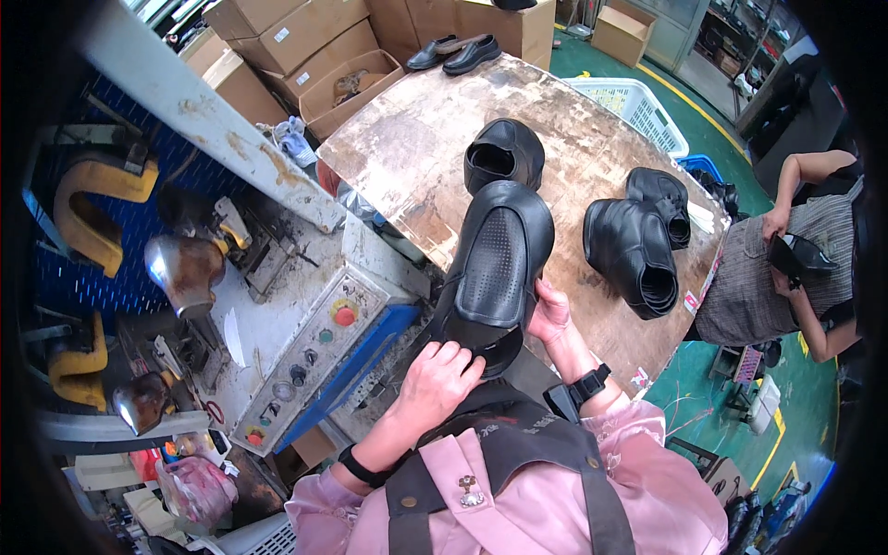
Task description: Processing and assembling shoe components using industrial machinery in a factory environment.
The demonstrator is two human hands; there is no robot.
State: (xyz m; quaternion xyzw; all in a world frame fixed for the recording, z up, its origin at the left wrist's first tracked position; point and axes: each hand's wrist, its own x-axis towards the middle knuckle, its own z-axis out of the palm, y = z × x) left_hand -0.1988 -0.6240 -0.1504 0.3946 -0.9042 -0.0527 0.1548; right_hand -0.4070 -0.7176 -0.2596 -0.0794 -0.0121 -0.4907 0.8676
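Note:
A black leather slip-on shoe (pixel 492 250) is held up in front of me, its perforated top panel facing me and its toe pointing away. My left hand (pixel 438 381) has its fingers curled over the shoe's near end, at the opening. Along the shoe's right side, my right hand (pixel 552 317) grips its edge, the thumb showing and other fingers partly hidden. Just beyond stands another black shoe (pixel 527 148) on the worn wooden table (pixel 407 148). To the right, more black shoes (pixel 629 245) sit close together on the tabletop.
A machine with a button panel (pixel 310 356) and metal shoe forms (pixel 185 273) stands left. Cardboard boxes (pixel 301 42) and a pair of black shoes (pixel 470 55) are at the back. A white basket (pixel 638 106) lies beyond the table; at right a co-worker holds a black shoe (pixel 800 256).

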